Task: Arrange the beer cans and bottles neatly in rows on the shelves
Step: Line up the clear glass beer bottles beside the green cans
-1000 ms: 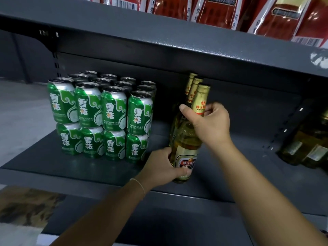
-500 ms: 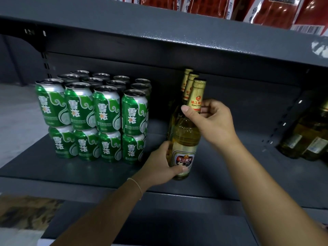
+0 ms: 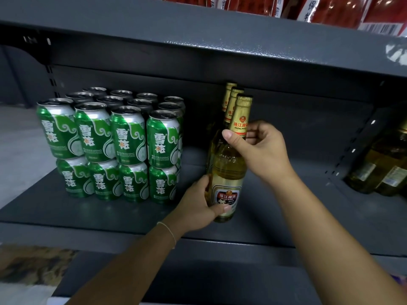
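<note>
Green beer cans (image 3: 114, 144) stand stacked in finished rows left of the front Pearl River bottle (image 3: 229, 172), which the left hand (image 3: 198, 208) grips at its base and the right hand (image 3: 259, 148) pinches at its neck, two bottles lined behind it; loose bottles (image 3: 383, 170) far to its right remain unsorted

Upper tier: you have red packaged goods (image 3: 330, 9) lined along its top, white barcode labels showing.
Floor, left: you see pale grey concrete (image 3: 19, 146) beyond the shelving.
Floor, lower left: a mottled brown mat (image 3: 33, 264) lies below.
Wrist: you see a thin bracelet (image 3: 169, 231).
</note>
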The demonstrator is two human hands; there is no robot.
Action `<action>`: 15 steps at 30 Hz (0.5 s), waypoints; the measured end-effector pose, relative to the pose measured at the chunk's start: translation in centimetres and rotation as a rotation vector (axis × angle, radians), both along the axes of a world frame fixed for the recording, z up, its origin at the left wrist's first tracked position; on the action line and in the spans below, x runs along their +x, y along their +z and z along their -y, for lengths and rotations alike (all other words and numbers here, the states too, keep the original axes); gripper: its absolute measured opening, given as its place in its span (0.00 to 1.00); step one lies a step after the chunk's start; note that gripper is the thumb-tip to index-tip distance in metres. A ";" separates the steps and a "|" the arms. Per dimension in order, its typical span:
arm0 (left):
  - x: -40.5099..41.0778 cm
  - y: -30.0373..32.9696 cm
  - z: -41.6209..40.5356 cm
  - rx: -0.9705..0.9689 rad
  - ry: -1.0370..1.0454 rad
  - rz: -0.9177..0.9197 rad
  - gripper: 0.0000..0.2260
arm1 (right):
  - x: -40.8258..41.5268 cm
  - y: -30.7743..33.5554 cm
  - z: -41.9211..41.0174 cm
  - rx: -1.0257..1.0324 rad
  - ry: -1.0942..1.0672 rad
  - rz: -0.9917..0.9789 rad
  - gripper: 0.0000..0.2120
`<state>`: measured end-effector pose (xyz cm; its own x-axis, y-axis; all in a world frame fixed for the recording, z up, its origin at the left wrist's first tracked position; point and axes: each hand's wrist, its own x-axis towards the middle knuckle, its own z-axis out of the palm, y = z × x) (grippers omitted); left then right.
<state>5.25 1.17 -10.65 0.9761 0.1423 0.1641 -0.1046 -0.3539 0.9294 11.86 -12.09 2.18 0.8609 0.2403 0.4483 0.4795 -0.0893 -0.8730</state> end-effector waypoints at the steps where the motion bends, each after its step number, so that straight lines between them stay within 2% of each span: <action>1: 0.1 -0.1 0.1 0.002 0.005 0.002 0.29 | 0.0 0.1 0.1 0.000 0.012 -0.007 0.21; 12: -0.1 0.0 0.1 0.049 -0.006 0.002 0.29 | -0.2 0.1 0.3 -0.007 0.039 -0.037 0.23; 15: -0.3 0.4 0.1 0.056 -0.020 0.002 0.29 | -0.3 0.0 0.5 -0.024 0.055 -0.028 0.20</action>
